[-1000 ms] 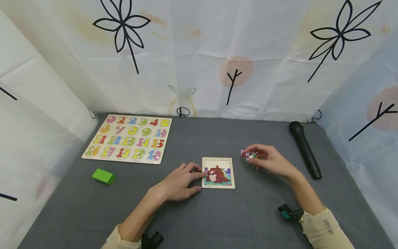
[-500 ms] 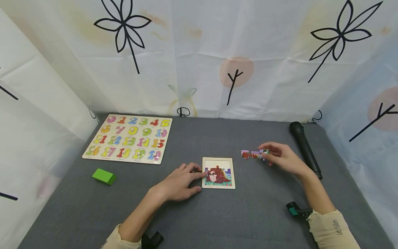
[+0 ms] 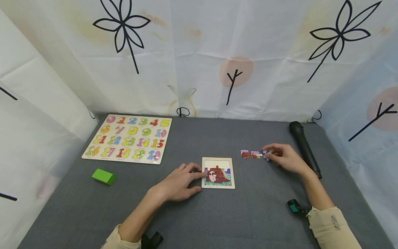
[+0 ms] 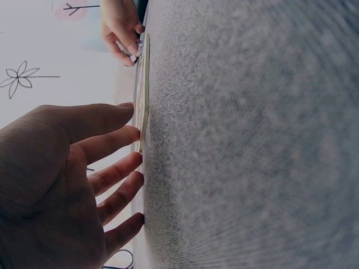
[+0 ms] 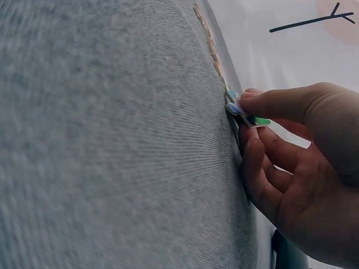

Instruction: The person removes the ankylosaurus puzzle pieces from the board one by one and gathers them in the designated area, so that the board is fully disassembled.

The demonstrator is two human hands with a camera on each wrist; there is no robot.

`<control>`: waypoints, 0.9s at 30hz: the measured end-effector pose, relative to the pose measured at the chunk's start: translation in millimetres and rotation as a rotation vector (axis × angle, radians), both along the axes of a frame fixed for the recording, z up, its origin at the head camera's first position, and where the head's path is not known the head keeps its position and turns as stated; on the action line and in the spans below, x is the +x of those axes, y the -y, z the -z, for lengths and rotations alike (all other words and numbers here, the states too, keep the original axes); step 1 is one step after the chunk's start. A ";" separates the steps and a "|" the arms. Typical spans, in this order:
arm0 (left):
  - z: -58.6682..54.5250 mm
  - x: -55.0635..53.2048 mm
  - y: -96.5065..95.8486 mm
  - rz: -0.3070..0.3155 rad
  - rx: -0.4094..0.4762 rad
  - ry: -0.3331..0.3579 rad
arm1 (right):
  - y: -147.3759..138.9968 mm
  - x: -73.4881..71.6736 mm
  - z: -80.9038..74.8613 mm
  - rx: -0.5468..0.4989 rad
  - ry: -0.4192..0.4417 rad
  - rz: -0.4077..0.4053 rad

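Observation:
In the head view my left hand (image 3: 180, 181) rests at the left edge of a small wooden puzzle board (image 3: 218, 159), its forefinger on the rim. The board's lower part holds joined pieces showing a red-brown figure (image 3: 217, 175); its top strip is bare. To the right, my right hand (image 3: 284, 158) pinches a puzzle piece (image 5: 249, 116) between thumb and fingers, close over the table in the right wrist view. Left of that piece, two loose puzzle pieces lie in a row, a red one (image 3: 245, 154) and a purple-and-red one (image 3: 256, 154).
A wooden number board (image 3: 125, 139) lies at the back left, with a green block (image 3: 104, 176) in front of it. Behind my right hand lies a black microphone (image 3: 305, 150). A white patterned curtain (image 3: 199, 52) borders the grey table (image 3: 236, 221).
My right hand has shifted right along the row of loose pieces, leaving two uncovered, and now grips the rightmost one. My left hand and the puzzle board have stayed put.

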State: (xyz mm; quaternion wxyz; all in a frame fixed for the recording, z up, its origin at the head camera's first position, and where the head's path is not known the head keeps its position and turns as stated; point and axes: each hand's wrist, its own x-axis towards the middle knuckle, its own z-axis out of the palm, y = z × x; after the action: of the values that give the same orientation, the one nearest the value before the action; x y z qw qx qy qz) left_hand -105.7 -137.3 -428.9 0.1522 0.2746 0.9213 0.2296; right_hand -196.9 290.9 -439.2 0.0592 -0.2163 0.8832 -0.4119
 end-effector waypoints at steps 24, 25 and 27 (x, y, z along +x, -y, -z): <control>1.8 -1.0 0.1 0.000 -0.010 -0.005 | 10.9 1.8 -0.7 0.203 -0.057 0.130; 1.8 -1.0 0.1 0.000 -0.010 -0.006 | 11.0 2.3 -0.6 0.194 -0.058 0.132; 1.6 -0.9 0.1 0.000 -0.010 -0.006 | 10.8 3.4 0.1 0.172 -0.067 0.134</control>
State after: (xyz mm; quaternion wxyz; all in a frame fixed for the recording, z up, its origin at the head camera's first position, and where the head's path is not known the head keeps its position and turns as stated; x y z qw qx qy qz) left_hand -106.6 -137.4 -430.5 0.1509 0.2744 0.9228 0.2243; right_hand -193.5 280.1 -439.3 0.0202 -0.1645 0.9292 -0.3302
